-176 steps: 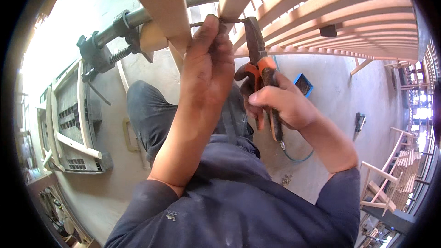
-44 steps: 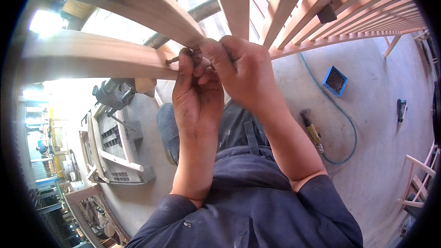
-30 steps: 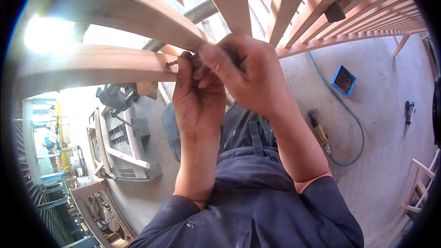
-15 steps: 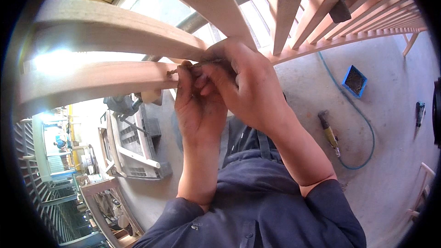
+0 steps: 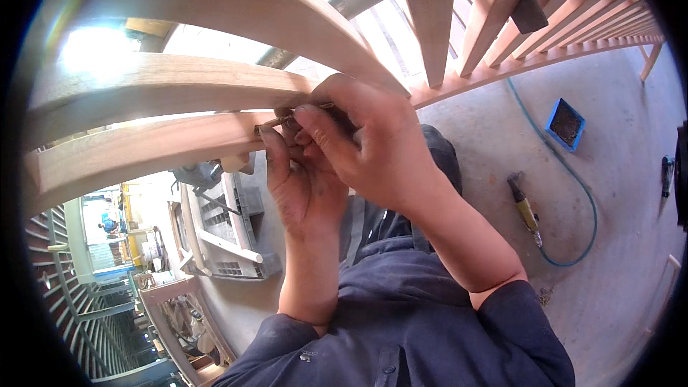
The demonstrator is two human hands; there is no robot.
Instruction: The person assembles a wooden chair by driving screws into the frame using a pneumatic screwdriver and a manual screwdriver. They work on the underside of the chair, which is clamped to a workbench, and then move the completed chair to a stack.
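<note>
Both hands meet at the end of a pale wooden slat (image 5: 150, 147), part of a slatted wooden frame. A thin, brown, rough-edged strip (image 5: 278, 122) shows between the fingers; its material is too small to make out. My left hand (image 5: 304, 183) is below, palm up, its thumb and fingers pinched around the strip beside the slat's end. Over it, my right hand (image 5: 380, 125) bends inward, with thumb and curled forefinger closed on the strip's other end. The right fingers partly hide the strip and the joint behind. Another slat (image 5: 165, 86) runs just above.
On the concrete floor at right lie a yellow-and-black air tool (image 5: 527, 208) with a teal hose (image 5: 591, 204) and a blue tray (image 5: 566, 125) of dark material. A dark block (image 5: 529, 13) is at the slats. Grey crates (image 5: 247, 226) with wooden parts stand at left.
The slats and floor have shifted in view as my head moved. More of the brown strip shows between my fingers. My right thumb has moved slightly left; both hands stay pinched together.
</note>
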